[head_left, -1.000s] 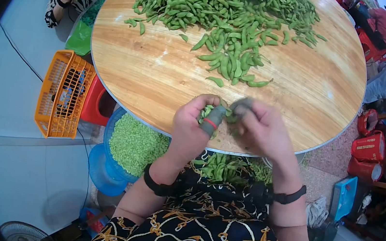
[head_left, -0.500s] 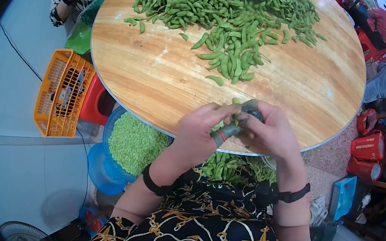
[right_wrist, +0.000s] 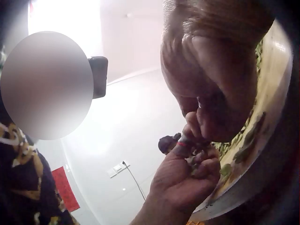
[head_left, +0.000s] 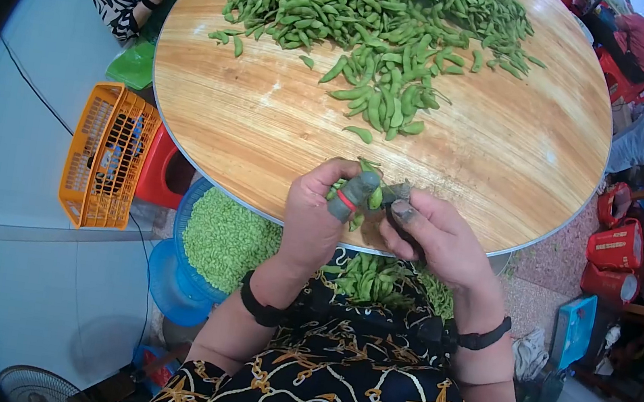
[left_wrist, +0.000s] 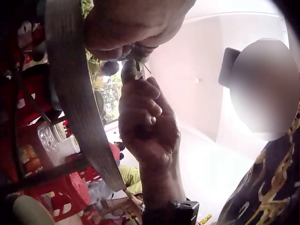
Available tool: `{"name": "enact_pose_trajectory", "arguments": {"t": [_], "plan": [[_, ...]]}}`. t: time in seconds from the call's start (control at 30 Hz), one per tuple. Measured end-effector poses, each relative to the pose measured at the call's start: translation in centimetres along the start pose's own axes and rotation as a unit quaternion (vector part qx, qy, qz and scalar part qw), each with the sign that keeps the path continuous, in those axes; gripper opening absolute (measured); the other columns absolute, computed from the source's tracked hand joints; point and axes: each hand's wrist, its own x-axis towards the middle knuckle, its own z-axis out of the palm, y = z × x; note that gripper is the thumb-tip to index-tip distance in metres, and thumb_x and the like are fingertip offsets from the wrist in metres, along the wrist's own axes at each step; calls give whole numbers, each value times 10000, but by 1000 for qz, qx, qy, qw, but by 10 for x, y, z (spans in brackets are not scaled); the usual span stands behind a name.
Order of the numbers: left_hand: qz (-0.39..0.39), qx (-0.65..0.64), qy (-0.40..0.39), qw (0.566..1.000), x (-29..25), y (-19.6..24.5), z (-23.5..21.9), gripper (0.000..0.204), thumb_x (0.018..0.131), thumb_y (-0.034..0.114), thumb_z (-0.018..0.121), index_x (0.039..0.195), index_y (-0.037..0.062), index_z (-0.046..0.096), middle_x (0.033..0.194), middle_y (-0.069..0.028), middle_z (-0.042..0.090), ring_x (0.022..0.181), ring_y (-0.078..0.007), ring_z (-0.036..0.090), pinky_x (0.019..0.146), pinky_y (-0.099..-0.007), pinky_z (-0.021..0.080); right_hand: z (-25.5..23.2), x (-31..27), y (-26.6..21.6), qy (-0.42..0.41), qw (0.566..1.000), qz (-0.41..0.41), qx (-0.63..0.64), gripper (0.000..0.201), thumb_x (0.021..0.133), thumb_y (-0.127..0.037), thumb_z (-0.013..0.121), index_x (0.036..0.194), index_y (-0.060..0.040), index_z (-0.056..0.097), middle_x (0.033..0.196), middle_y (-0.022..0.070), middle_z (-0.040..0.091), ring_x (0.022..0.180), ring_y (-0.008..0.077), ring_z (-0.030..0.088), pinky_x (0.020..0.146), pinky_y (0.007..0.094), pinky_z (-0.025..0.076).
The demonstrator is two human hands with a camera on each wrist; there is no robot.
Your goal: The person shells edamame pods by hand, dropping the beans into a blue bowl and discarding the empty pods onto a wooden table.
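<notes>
My left hand (head_left: 314, 215) holds several green soybean pods above the table's near edge. A grey cover with a red band wraps its thumb (head_left: 348, 196). One pod (head_left: 375, 198) sticks out past that thumb, between the two hands. My right hand (head_left: 451, 241), fingers curled, pinches at this pod with a grey-covered fingertip (head_left: 397, 192) and a darkened thumb. In both wrist views the hands meet tip to tip, and the fingers hide most of what they hold. More pods (head_left: 370, 279) lie in the lap below.
A large heap of soybean pods (head_left: 348, 1) covers the far side of the round wooden table (head_left: 217, 130), with a smaller group nearer. Shelled green beans (head_left: 228, 233) fill a blue basket at the left. An orange crate (head_left: 96, 159) and red stool (head_left: 159, 171) stand beyond it. Another person sits far left.
The hands came together over a pod half a second ago, then drew slightly apart and the left turned thumb-up. One pod is gone from the near group on the table since a second ago.
</notes>
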Motion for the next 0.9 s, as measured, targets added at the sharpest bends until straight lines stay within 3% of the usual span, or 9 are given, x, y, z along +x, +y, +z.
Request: {"name": "enact_pose_trajectory", "arguments": {"t": [0.13, 0.27, 0.33, 0.43, 0.47, 0.53, 0.63, 0.8, 0.9], "plan": [[70, 146, 28, 986, 1, -7, -1, 107, 840, 125, 627, 866, 23, 610, 781, 8, 588, 721, -32, 511, 596, -176, 402, 2, 3, 6, 14, 999, 23, 36, 233, 962, -159, 399, 797, -33, 504, 602, -34, 443, 520, 42, 370, 480, 191, 300], [53, 144, -15, 988, 0, -6, -4, 76, 831, 52, 604, 899, 44, 572, 862, -25, 599, 660, -44, 512, 541, -174, 379, 4, 2, 10, 45, 997, 22, 53, 198, 946, -122, 416, 794, -31, 503, 589, -34, 443, 505, 39, 366, 462, 188, 286], [-131, -146, -99, 976, 1, 7, -3, 70, 826, 51, 604, 880, 47, 560, 811, -2, 577, 661, -37, 499, 543, -168, 373, 3, 1, 8, 39, 997, 22, 68, 185, 941, -108, 420, 797, -30, 504, 586, -34, 445, 502, 38, 366, 459, 187, 285], [-168, -199, -113, 959, 0, 16, 0, 111, 812, 55, 625, 894, 43, 551, 792, 17, 552, 670, -24, 486, 544, -166, 371, 2, 0, 4, 12, 983, 99, 156, 175, 933, -110, 436, 793, -29, 505, 585, -37, 450, 487, 37, 355, 446, 190, 282], [-169, -199, -113, 959, -1, 13, 1, 111, 812, 55, 625, 894, 43, 551, 792, 17, 552, 670, -24, 486, 544, -166, 371, 2, 1, 8, 32, 991, 67, 115, 165, 927, -109, 449, 797, -27, 508, 586, -38, 451, 479, 36, 351, 437, 193, 276], [-46, 84, -81, 992, -3, 3, 4, 155, 799, 26, 628, 931, 38, 549, 823, 13, 556, 693, -22, 496, 553, -159, 382, 5, 2, 13, 53, 995, 35, 73, 154, 921, -108, 461, 802, -25, 512, 586, -39, 452, 471, 36, 346, 428, 195, 269], [75, 250, -80, 962, 2, -1, 3, 200, 801, 4, 616, 989, 32, 553, 847, 17, 558, 710, -24, 506, 569, -147, 395, 8, 3, 14, 139, 986, -18, -88, 128, 916, -109, 476, 833, -30, 536, 582, -44, 452, 468, 30, 355, 417, 196, 267], [-31, 53, -20, 998, 1, 8, 8, 277, 801, 6, 622, 1066, 24, 544, 896, 10, 572, 706, -34, 517, 587, -144, 412, -4, 4, 14, 66, 991, 24, 115, 135, 919, -126, 480, 869, -37, 568, 590, -47, 473, 494, 18, 384, 435, 182, 298], [-26, 88, -37, 995, 2, 11, 0, 314, 811, 51, 635, 1110, 22, 544, 918, -15, 595, 711, -55, 540, 597, -177, 439, -4, 2, -3, 107, 992, 56, -36, 121, 905, -128, 516, 883, -24, 574, 612, -43, 499, 504, 16, 402, 442, 179, 311]]}}
